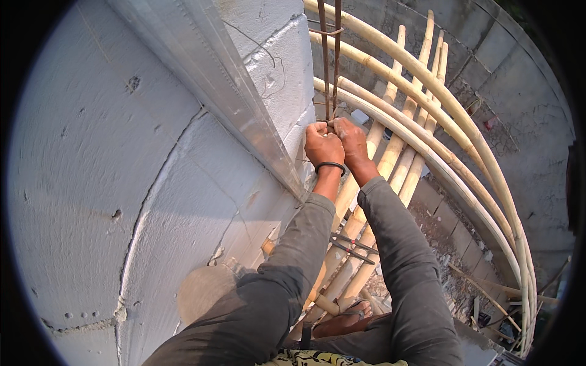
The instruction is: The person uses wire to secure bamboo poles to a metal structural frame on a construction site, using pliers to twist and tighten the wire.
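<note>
Holding left hand and right hand together, curled closed at the rusty rods beside the white wall; cannot tell on what. Probably fastening there; likely calls next for small, firm twists.

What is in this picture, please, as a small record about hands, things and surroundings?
Left hand: black round wristband, curled fingers at two thin brown metal rods
Right hand: curled beside the left; whether either pinches anything is unclear
Platform: round yellowish bamboo poles
On poles: dark two-handled tool with red marks
On the left: pale grey block wall, long silver metal beam along it
</note>
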Motion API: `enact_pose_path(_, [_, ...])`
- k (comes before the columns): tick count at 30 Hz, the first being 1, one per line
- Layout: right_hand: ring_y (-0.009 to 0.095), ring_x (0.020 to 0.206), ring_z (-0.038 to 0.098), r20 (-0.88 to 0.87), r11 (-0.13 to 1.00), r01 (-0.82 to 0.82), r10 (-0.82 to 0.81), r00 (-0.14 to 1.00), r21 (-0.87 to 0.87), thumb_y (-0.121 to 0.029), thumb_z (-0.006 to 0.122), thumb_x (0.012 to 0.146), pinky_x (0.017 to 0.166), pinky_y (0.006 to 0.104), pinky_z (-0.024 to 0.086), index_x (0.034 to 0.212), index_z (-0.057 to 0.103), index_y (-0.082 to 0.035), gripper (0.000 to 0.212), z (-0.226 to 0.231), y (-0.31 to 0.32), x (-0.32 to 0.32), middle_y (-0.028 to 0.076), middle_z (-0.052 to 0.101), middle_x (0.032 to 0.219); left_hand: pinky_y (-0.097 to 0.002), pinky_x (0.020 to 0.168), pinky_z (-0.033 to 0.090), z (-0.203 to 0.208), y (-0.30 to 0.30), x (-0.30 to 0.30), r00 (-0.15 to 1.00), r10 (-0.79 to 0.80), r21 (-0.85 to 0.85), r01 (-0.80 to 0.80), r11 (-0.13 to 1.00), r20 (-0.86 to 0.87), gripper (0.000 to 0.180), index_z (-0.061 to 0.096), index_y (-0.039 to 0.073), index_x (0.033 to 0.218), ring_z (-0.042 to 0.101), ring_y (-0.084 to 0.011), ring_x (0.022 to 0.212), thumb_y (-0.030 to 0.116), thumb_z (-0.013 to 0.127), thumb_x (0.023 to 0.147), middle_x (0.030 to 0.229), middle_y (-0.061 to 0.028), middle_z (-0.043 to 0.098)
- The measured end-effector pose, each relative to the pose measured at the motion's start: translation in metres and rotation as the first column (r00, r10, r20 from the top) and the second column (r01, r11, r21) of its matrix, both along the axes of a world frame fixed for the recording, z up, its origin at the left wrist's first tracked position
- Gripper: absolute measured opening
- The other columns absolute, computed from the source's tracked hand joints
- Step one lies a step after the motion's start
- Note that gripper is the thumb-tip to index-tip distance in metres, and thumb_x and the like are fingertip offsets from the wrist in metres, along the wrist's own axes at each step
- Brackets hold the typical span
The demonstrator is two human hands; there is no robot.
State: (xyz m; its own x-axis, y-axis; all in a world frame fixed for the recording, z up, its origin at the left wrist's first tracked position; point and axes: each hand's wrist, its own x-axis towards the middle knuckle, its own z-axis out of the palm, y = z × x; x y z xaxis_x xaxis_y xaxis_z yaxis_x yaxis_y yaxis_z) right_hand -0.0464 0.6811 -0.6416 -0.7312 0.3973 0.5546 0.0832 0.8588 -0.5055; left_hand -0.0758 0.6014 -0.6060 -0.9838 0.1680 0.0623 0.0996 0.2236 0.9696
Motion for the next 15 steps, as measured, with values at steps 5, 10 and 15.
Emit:
enact_pose_path(5, [0.029, 0.070, 0.063, -0.036, 0.982, 0.137, -0.133, 0.990, 0.129, -0.012, 0.060, 0.084, 0.060, 0.0437, 0.050, 0.086, 0.055, -0.004, 0.010, -0.006, -0.008, -0.002, 0.011, 0.058, 0.076, -0.0523, 0.099, 0.039, 0.038, 0.001, 0.002, 0.962, -0.271, -0.419, 0.255, 0.872, 0.021, 0.032, 0.055, -0.001, 0.107, 0.056, -0.0432, 0.112, 0.022, 0.057, 0.085, 0.114, -0.0272, 0.061])
enact_pose_path(10, [0.026, 0.064, 0.061, -0.051, 0.971, 0.228, -0.232, 0.971, -0.074, -0.013, 0.061, 0.086, 0.055, 0.0422, 0.049, 0.085, 0.055, -0.004, 0.010, -0.012, -0.016, 0.004, 0.009, 0.057, 0.074, -0.0580, 0.113, 0.014, 0.054, 0.016, 0.050, 0.771, -0.472, -0.429, 0.286, 0.857, -0.428, 0.042, 0.053, -0.005, 0.119, 0.019, -0.0484, 0.139, 0.018, 0.056, 0.084, 0.145, -0.0318, 0.031])
enact_pose_path(15, [0.023, 0.058, 0.060, -0.005, 0.451, 0.143, -0.311, 0.950, -0.881, -0.013, 0.061, 0.088, 0.050, 0.0408, 0.049, 0.084, 0.056, -0.004, 0.011, -0.001, -0.046, -0.028, 0.007, 0.057, 0.072, -0.0589, 0.113, 0.013, 0.069, 0.021, 0.084, 0.726, -0.519, -0.249, 0.455, 0.855, -0.452, 0.038, 0.056, -0.006, 0.114, 0.020, -0.0485, 0.138, 0.013, 0.060, 0.081, 0.142, -0.0317, 0.035])
